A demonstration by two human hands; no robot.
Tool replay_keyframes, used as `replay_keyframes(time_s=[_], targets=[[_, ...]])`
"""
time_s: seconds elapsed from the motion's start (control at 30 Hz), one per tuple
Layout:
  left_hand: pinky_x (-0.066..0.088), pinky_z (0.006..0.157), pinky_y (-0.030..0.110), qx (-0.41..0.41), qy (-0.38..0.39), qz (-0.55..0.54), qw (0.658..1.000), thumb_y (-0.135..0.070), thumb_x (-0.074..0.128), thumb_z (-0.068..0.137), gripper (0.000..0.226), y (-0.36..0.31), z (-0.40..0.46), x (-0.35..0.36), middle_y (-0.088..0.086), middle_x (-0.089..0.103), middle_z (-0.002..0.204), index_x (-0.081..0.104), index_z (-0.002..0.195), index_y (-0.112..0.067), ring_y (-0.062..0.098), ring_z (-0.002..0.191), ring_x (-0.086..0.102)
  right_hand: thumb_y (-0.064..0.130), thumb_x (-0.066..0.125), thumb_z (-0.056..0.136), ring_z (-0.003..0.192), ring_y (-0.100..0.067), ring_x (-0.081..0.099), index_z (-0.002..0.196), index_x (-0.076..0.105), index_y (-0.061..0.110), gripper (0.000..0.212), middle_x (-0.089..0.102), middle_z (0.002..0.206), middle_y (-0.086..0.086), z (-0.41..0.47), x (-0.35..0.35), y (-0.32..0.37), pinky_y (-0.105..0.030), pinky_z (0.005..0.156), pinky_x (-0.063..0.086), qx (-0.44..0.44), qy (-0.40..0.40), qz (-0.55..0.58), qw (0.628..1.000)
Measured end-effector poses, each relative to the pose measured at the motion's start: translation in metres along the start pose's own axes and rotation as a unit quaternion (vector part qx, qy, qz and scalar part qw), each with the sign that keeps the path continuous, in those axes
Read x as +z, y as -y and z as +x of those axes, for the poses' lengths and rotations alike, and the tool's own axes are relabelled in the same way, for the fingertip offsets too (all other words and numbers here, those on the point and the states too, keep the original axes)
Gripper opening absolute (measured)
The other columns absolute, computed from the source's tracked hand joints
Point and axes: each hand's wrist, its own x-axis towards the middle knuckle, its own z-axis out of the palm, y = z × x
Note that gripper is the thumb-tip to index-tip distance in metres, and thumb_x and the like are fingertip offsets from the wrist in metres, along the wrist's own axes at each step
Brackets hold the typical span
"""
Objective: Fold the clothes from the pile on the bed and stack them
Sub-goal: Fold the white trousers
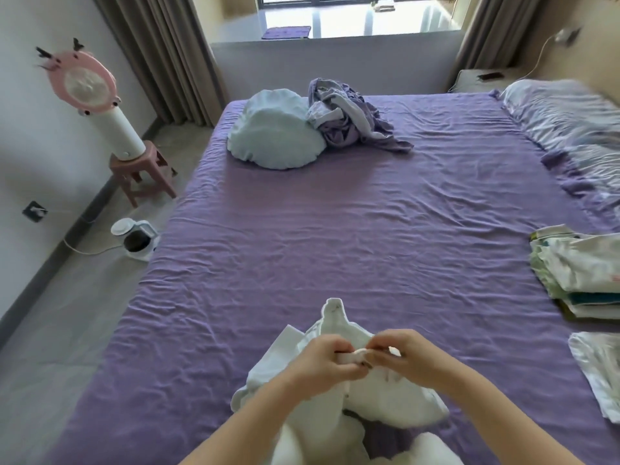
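Purple sheet, creased all over, covers the bed (335, 229); grey floor runs along its left side, where a pink stool (142, 174) carries a white fan with a pink animal face (89, 83), and a white kettle (136, 239) sits on the floor near the wall; brown curtains (167, 55) frame a window ledge at the far end; a patterned pillow (570, 125) lies at the right edge of the bed. Far up the bed a pale blue round cushion (273, 132) touches a rumpled pile of lilac clothes (349, 117); at the right edge a stack of folded clothes (580, 273) sits, with a flat white piece (600, 374) just in front of it. White garment (339, 391) lies at the near edge, its upper part lifted; the left hand (322, 359) and right hand (406, 355) meet over it, both pinching a small fold of its fabric between curled fingers. No writing or label can be read.
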Motion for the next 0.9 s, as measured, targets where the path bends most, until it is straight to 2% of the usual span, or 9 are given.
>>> replay_keyframes(time_s=[0.07,0.2,0.27,0.33,0.4,0.47,0.57,0.73,0.9], targets=[[0.029,0.053,0.02,0.002,0.005,-0.019,1.0,-0.028,0.074,0.076,0.027,-0.008,0.002,-0.011,-0.012,0.037,0.061,0.053,0.065,-0.014,0.004,0.055,0.036,0.029,0.058,0.093,0.077,-0.008,0.051,0.083,0.067,0.022,0.015,0.058,0.081,0.0,0.001,-0.003,0.007,-0.022,0.072,0.041,0.017,-0.006,0.087,0.996],[0.033,0.057,0.022,0.025,0.059,-0.141,0.988,-0.025,0.074,0.072,0.011,-0.027,0.002,-0.036,-0.009,0.045,0.065,0.064,0.068,-0.026,0.008,0.061,0.042,0.013,0.057,0.092,0.104,-0.012,0.052,0.081,0.062,0.025,0.017,0.058,0.101,0.003,0.01,-0.013,0.023,-0.019,0.091,0.041,-0.038,-0.072,0.094,0.992],[0.035,0.057,0.023,0.028,0.046,-0.163,0.985,-0.031,0.076,0.068,0.01,-0.036,0.004,-0.043,-0.006,0.046,0.066,0.067,0.068,-0.026,0.009,0.06,0.045,0.009,0.057,0.092,0.096,-0.004,0.057,0.082,0.064,0.022,0.018,0.062,0.102,0.009,0.014,-0.022,0.031,-0.015,0.084,0.044,-0.045,-0.109,0.112,0.987],[0.036,0.056,0.021,0.05,0.043,-0.148,0.987,-0.034,0.076,0.068,0.014,-0.045,0.009,-0.05,-0.012,0.045,0.064,0.064,0.064,-0.029,0.005,0.057,0.045,0.012,0.055,0.094,0.074,-0.001,0.056,0.079,0.061,0.027,0.023,0.063,0.08,0.016,0.016,-0.031,0.038,-0.016,0.07,0.044,-0.04,-0.124,0.094,0.987],[0.039,0.057,0.021,0.069,0.06,-0.065,0.994,-0.036,0.077,0.071,0.016,-0.05,0.015,-0.062,-0.013,0.047,0.068,0.061,0.072,-0.031,0.005,0.061,0.046,0.014,0.054,0.095,0.062,-0.003,0.049,0.076,0.057,0.024,0.022,0.057,0.068,0.013,0.018,-0.039,0.041,-0.018,0.061,0.041,-0.033,-0.14,0.078,0.987],[0.047,0.07,0.028,0.068,0.055,0.128,0.988,-0.042,0.079,0.069,0.03,-0.046,0.023,-0.082,-0.006,0.056,0.083,0.057,0.085,-0.029,0.011,0.077,0.054,0.015,0.055,0.095,0.056,-0.006,0.049,0.076,0.057,0.015,0.019,0.053,0.063,0.008,0.018,-0.047,0.044,-0.019,0.056,0.041,-0.034,-0.16,0.075,0.984],[0.044,0.07,0.03,0.005,0.035,0.4,0.916,-0.051,0.077,0.067,0.04,-0.033,0.023,-0.111,-0.002,0.057,0.082,0.048,0.069,-0.024,0.019,0.081,0.053,0.016,0.057,0.093,0.051,-0.006,0.049,0.075,0.057,0.012,0.019,0.053,0.059,0.007,0.016,-0.058,0.044,-0.019,0.052,0.041,-0.034,-0.182,0.068,0.98],[0.039,0.069,0.031,-0.011,0.08,0.189,0.979,-0.034,0.08,0.069,0.036,-0.037,0.011,-0.144,-0.003,0.052,0.077,0.064,0.086,-0.007,0.014,0.073,0.048,0.016,0.058,0.093,0.055,-0.01,0.043,0.073,0.056,0.014,0.02,0.049,0.061,0.006,0.018,-0.07,0.038,-0.021,0.054,0.039,-0.014,-0.23,0.04,0.972],[0.037,0.06,0.024,0.041,-0.001,0.356,0.933,-0.048,0.078,0.068,0.034,-0.061,0.001,-0.154,-0.013,0.048,0.068,0.054,0.075,-0.025,0.011,0.069,0.047,0.021,0.058,0.092,0.056,-0.006,0.041,0.076,0.038,0.029,0.027,0.046,0.063,0.009,0.015,-0.078,0.048,-0.019,0.058,0.033,-0.055,-0.243,-0.123,0.961]])
